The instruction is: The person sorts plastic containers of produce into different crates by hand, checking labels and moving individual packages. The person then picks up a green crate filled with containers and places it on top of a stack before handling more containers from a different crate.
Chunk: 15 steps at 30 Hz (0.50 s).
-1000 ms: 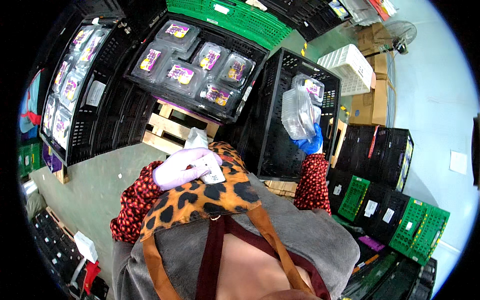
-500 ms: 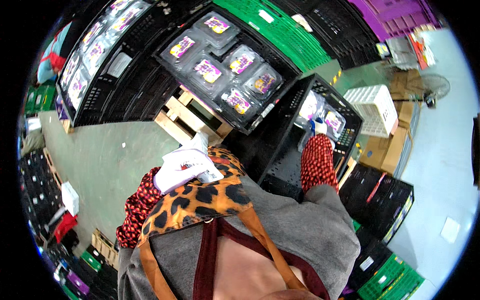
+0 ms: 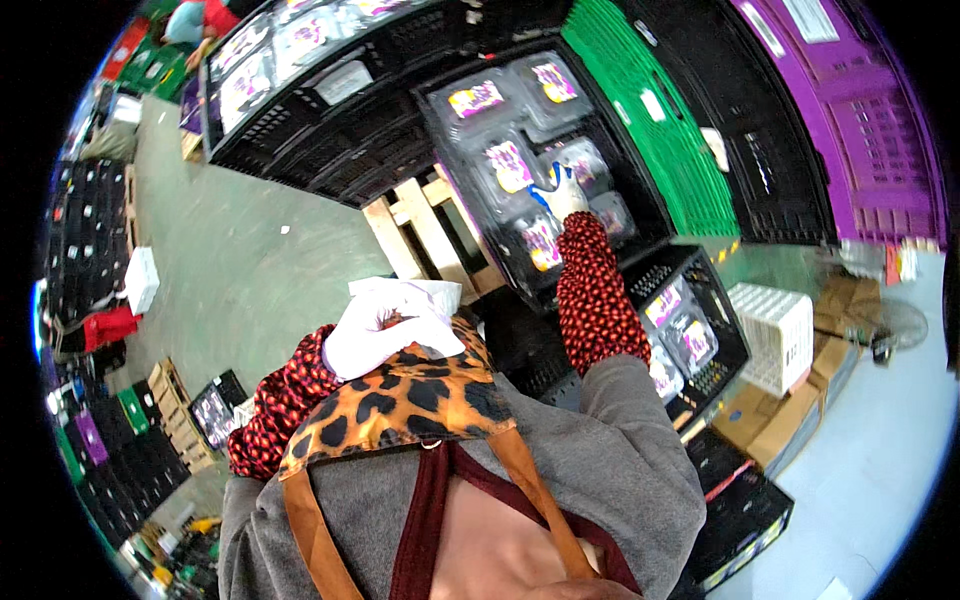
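My right hand (image 3: 568, 196), in a white glove with blue fingertips, reaches over clear plastic clamshell packs in a black crate (image 3: 655, 215). Its thumb and fingers are spread at the near edge of one clamshell pack (image 3: 582, 160); no grip on it shows. Beside it lies another labelled pack (image 3: 508, 166). At my waist, my left hand (image 3: 385, 328), in a white glove, is closed on a white paper sheet (image 3: 435, 294). Several similar packs, one a labelled clamshell (image 3: 690, 338), sit in the smaller-looking black crate (image 3: 735, 350) to the right.
Wooden pallet slats (image 3: 432, 232) show below the black crate. Stacked black crates (image 3: 330, 140) holding packs stand at the left. A green crate (image 3: 655, 120) and a purple crate (image 3: 860, 130) rise behind. A white basket (image 3: 768, 335), cardboard and a fan are at right.
My right hand has moved from the right-hand black crate up and left to the fuller one. More packs show in the right-hand crate. My view has shifted; my left hand stays at my waist.
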Tool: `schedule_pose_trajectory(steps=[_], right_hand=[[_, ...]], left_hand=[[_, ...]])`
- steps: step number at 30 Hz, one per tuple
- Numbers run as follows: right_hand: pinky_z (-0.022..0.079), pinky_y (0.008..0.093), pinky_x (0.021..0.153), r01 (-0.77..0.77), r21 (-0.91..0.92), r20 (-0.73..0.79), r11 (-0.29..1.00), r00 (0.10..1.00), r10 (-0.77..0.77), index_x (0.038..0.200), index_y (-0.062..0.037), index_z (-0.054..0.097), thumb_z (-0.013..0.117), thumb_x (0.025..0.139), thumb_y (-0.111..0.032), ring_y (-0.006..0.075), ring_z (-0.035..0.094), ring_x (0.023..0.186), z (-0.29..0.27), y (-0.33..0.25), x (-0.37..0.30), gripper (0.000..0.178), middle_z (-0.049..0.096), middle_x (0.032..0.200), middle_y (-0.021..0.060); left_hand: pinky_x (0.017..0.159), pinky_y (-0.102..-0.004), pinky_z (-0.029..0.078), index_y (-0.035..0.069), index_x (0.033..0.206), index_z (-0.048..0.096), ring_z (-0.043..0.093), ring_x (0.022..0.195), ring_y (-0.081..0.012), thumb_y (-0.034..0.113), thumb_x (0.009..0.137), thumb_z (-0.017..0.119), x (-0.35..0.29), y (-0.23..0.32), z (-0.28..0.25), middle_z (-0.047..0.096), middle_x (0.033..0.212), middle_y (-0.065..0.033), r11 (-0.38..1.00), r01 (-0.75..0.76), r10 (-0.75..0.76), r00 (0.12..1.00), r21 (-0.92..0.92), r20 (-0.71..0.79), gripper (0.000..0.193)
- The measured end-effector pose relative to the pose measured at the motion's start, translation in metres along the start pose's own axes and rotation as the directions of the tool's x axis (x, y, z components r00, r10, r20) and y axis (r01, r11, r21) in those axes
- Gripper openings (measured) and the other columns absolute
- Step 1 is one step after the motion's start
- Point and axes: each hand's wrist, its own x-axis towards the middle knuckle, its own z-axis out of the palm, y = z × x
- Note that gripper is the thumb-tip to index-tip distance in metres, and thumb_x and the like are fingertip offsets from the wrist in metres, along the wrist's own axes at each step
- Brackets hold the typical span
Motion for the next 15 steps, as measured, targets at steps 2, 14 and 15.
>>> schedule_pose_trajectory(steps=[2, 14, 15], right_hand=[[0.036, 0.041, 0.099, -0.031, -0.098, 0.206, 0.995, 0.977, 0.051, 0.133, -0.0024, 0.032, 0.073, 0.061, -0.053, 0.0342, 0.04, 0.122, 0.023, 0.009, 0.032, 0.097, 0.039, 0.132, 0.0236], [0.055, 0.0395, 0.063, -0.816, 0.497, 0.818, 0.294, 0.554, 0.153, 0.129, -0.0046, 0.04, 0.076, 0.068, -0.037, 0.0258, 0.056, 0.1, -0.014, 0.039, 0.023, 0.078, 0.052, 0.121, 0.0163], [0.055, 0.0396, 0.063, -0.81, 0.559, 0.813, 0.177, 0.578, 0.078, 0.129, -0.0046, 0.04, 0.076, 0.069, -0.037, 0.0258, 0.056, 0.1, -0.018, 0.041, 0.008, 0.078, 0.052, 0.121, 0.0163]], left_hand=[[0.075, -0.0291, 0.049, -0.005, 0.096, 0.057, 0.061, 0.082, -0.0154, 0.002, 0.085, 0.057, -0.01, -0.001, -0.005, 0.065, 0.087, -0.0101, 0.994, 0.064, -0.075, 0.988, -0.085, -0.133, 0.013], [0.065, -0.0231, 0.048, -0.004, 0.091, 0.061, 0.06, 0.071, -0.0097, 0.002, 0.083, 0.058, -0.044, -0.037, -0.044, 0.065, 0.083, -0.0081, 0.975, -0.124, 0.003, 0.836, -0.185, -0.548, 0.01], [0.061, -0.0216, 0.049, -0.002, 0.091, 0.06, 0.06, 0.07, -0.0086, 0.004, 0.085, 0.056, -0.048, -0.045, -0.048, 0.063, 0.079, -0.0052, 0.983, -0.128, 0.034, 0.834, -0.133, -0.55, 0.01]])
